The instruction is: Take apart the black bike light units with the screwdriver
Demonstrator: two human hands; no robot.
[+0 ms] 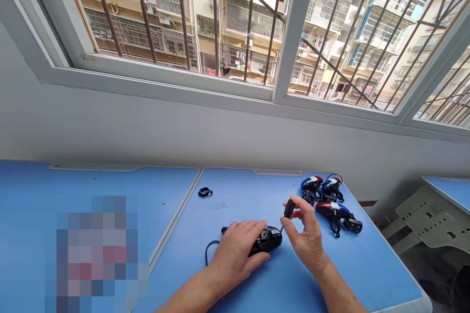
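left hand (235, 249) lay closed over a black plastic casing (270, 240), fingers wrapped across its top, pressing it down on the blue bench (235, 195). right hand (303, 239) was raised just above the bench, thumb and forefinger pinched on a small black plug (289, 208), other fingers loosely curled. a thin wire (281, 229) ran down from the plug toward the casing. a black cable (207, 253) looped away on the left, beside the left hand. to the right, three red, white and blue shells (332, 209) lay in a loose cluster with dark cords and a black clip (335, 229). a small black ring (205, 192) sat on the next bench section, left of the seam, where a pixelated patch (96, 249) covered part of the top. beyond the wall (183, 127), a barred window (292, 34) faced apartment blocks (249, 19).
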